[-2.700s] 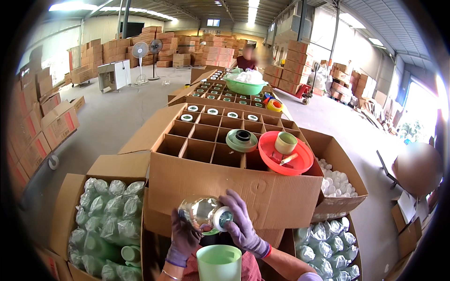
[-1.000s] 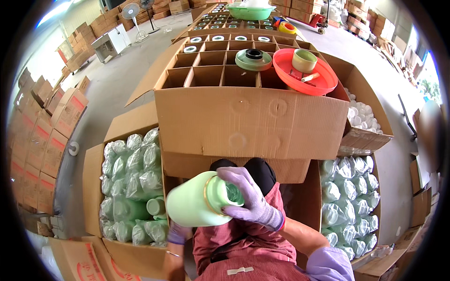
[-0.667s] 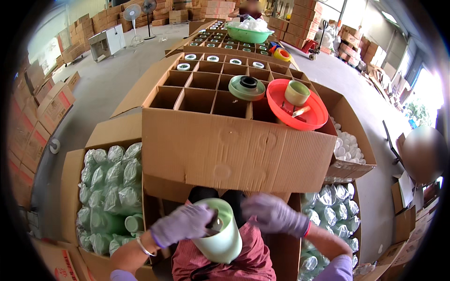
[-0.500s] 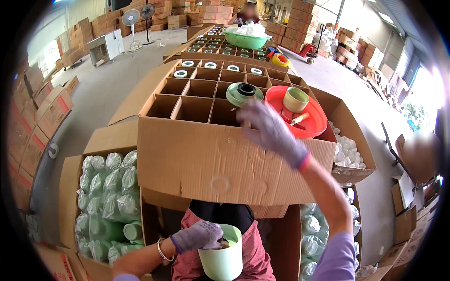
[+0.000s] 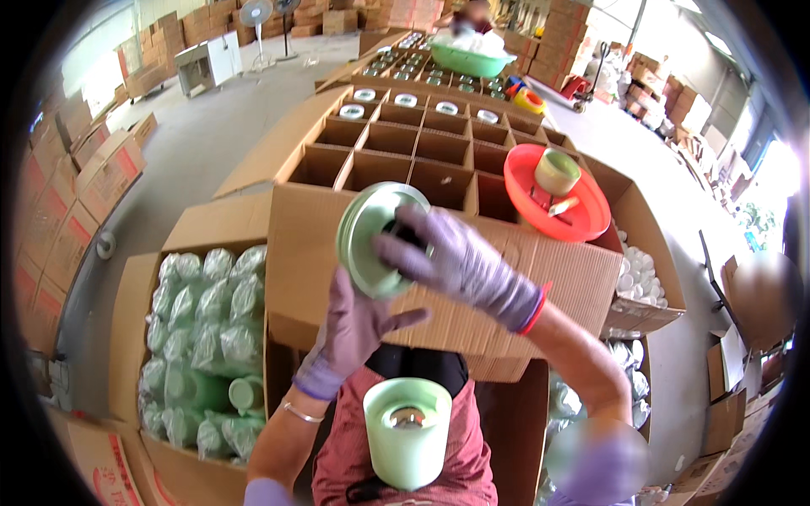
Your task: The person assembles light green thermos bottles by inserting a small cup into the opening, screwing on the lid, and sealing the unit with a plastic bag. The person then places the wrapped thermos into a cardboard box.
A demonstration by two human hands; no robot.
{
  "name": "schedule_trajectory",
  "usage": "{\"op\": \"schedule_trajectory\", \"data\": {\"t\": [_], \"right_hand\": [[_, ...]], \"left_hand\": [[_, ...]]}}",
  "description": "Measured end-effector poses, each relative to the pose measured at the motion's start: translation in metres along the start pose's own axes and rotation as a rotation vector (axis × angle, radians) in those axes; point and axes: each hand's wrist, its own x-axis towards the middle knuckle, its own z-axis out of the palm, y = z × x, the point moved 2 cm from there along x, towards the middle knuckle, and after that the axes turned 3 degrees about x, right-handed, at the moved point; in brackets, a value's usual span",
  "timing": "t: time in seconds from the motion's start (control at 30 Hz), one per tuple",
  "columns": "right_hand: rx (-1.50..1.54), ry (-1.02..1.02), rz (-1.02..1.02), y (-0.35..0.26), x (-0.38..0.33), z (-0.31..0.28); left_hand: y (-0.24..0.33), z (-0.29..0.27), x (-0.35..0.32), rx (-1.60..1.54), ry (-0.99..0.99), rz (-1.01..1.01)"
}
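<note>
Above my lap, in front of the divided carton, my right hand (image 5: 464,261), in a grey work glove, grips a pale green round lid (image 5: 359,240) by its black centre piece. The lid is tilted, its wide face turned to the left. Just below it my left hand (image 5: 350,337), also gloved, is raised with fingers apart; whether its fingertips touch the rim is hard to tell. A pale green cylindrical container (image 5: 407,451) stands upright between my thighs, with a round opening and something shiny inside.
The divided cardboard carton (image 5: 354,244) holds several white-ringed jars in its far cells. A red bowl (image 5: 527,198) with a small pale cup (image 5: 557,173) rests on it. Boxes of bagged green containers (image 5: 211,304) and white caps (image 5: 641,274) flank it. A person (image 5: 472,17) sits farther back.
My right hand has lifted the lid off the carton and brought it toward me. My left hand has let go of the container and risen to the lid. The view has shifted slightly.
</note>
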Motion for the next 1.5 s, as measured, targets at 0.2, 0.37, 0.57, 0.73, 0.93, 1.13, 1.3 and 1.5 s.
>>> {"op": "schedule_trajectory", "data": {"t": [0.2,0.37,0.57,0.73,0.93,1.13,1.3,1.5], "right_hand": [[0.741,0.167,0.717,-0.045,-0.075,0.039],[1.677,-0.145,0.880,-0.073,-0.153,0.071],[1.313,0.048,1.468,-0.097,-0.167,0.047],[1.020,0.100,0.990,-0.132,-0.143,0.032],[1.004,-0.013,0.894,-0.167,-0.128,0.052],[1.098,-0.056,0.281,-0.149,-0.144,0.079],[1.314,-0.562,0.551,-0.131,-0.135,0.061],[0.992,-0.602,0.444,-0.132,-0.181,-0.013]], "left_hand": [[-0.014,0.021,-0.017,1.622,0.046,0.760],[-0.010,0.014,-0.046,1.535,-0.570,0.550],[-0.013,-0.039,-0.110,1.294,-0.456,0.022],[-0.020,-0.030,-0.102,1.300,-0.575,0.037],[-0.027,-0.024,-0.119,1.259,-0.528,-0.072],[-0.039,0.009,-0.145,1.569,-0.353,-0.107],[-0.046,-0.011,-0.141,1.035,-0.001,0.037],[-0.114,-0.034,-0.191,0.985,0.202,-0.064]]}}
